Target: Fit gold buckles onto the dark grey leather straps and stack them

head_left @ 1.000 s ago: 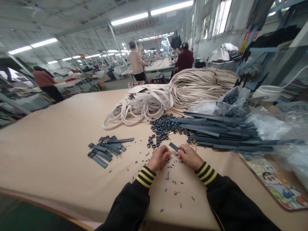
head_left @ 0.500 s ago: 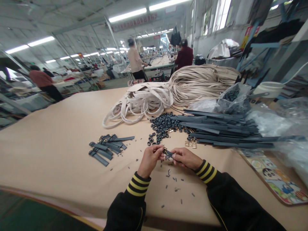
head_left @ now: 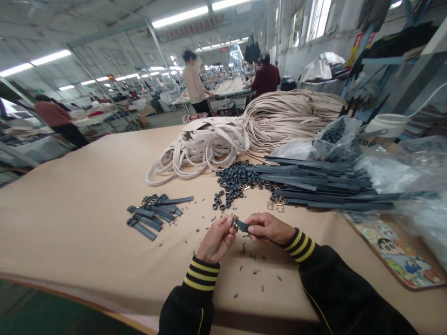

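Observation:
Near the middle of the table, my left hand [head_left: 217, 238] pinches the gold buckle [head_left: 234, 223] at one end of a short dark strap. My right hand [head_left: 268, 228] is closed on the dark strap [head_left: 242, 226] just to the right of the buckle. Beyond my hands lies a heap of small dark loops [head_left: 232, 179], with a few gold buckles [head_left: 279, 207] at its right. Several strap pieces with buckles [head_left: 153, 211] are piled to the left. Small dark scraps [head_left: 253, 257] are scattered around and in front of my hands.
Long dark strips [head_left: 324, 184] lie at the right, beside clear plastic bags [head_left: 387, 172] and a cartoon-printed board [head_left: 401, 256]. Cream straps [head_left: 206, 144] and a large coiled bundle [head_left: 293, 116] lie at the back. People stand at other tables beyond.
My left hand has turned, with its fingers lower and more of its palm side showing. The strap between my hands lies more exposed. The whole view has shifted slightly.

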{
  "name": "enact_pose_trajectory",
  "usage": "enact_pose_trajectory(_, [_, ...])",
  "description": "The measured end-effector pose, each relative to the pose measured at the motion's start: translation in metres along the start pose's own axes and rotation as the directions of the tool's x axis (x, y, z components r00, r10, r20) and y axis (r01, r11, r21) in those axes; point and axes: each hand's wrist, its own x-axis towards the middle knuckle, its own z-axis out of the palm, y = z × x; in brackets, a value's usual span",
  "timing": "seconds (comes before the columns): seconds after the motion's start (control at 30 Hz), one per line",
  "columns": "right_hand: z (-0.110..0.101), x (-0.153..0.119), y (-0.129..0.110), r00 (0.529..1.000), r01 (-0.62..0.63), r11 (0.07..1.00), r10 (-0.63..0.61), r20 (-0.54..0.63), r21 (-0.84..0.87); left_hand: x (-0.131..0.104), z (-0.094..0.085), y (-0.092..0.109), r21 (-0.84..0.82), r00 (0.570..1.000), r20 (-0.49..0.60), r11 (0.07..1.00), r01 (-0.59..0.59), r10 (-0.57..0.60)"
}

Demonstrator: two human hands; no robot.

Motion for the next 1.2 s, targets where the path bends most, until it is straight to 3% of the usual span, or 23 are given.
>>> enact_pose_trajectory(0.1, [0.001,-0.001,-0.003,1.0,0.001,1.0,-0.001,0.021,0.003,-0.002,0.003,-0.007,-0.111,1.0,-0.006,0.994,-0.004,0.003])
enact_pose_trajectory(0.17, [0.002,0.0,-0.004,1.0,0.004,1.0,-0.004,0.021,-0.01,-0.003,0.005,-0.011,-0.099,1.0,0.0,0.995,-0.003,0.003])
enact_pose_trajectory(0.37, [0.007,0.007,0.008,0.993,0.046,0.993,-0.058,-0.104,-0.108,-0.002,0.015,-0.028,0.134,0.995,-0.055,0.988,-0.077,0.085])
enact_pose_trajectory(0.57, [0.014,0.011,0.013,0.966,0.038,0.989,-0.073,-0.249,-0.141,0.003,0.014,-0.039,0.258,0.986,-0.095,0.96,-0.109,0.138])
enact_pose_trajectory(0.8, [0.016,0.01,0.011,0.961,0.035,0.937,-0.126,-0.244,-0.347,-0.002,0.001,-0.035,0.509,0.981,-0.006,0.845,-0.166,0.196])
enact_pose_trajectory(0.93, [0.016,0.011,0.012,0.963,0.03,0.925,-0.129,-0.237,-0.378,-0.006,0.0,-0.032,0.407,0.988,0.019,0.901,-0.15,0.156])
enact_pose_trajectory(1.2, [0.016,0.01,0.013,0.964,0.02,0.904,-0.131,-0.233,-0.428,-0.003,0.005,-0.04,0.25,0.967,-0.115,0.949,-0.194,0.228])
